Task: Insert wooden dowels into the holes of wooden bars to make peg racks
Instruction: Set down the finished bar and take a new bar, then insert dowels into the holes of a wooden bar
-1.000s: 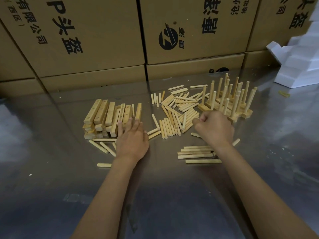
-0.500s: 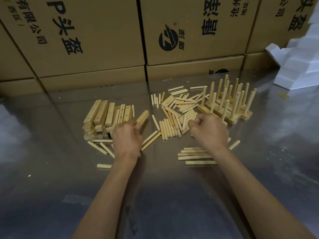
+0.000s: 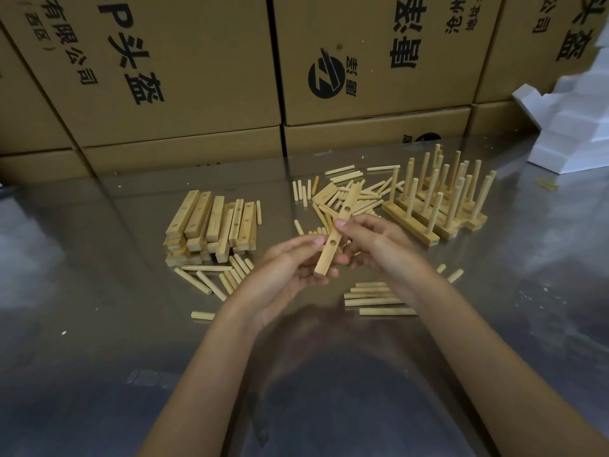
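Bar now lifted, left hand and right hand around it.

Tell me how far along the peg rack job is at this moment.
Done: several finished racks stand at the right with dowels upright. In hand: the left hand and right hand hold a bare bar, holes empty. Left: a stack of bars and loose dowels.

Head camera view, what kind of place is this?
Probably a small workshop or packing area: stacked printed cartons behind a metal table, piles of bars and dowels, and finished racks.
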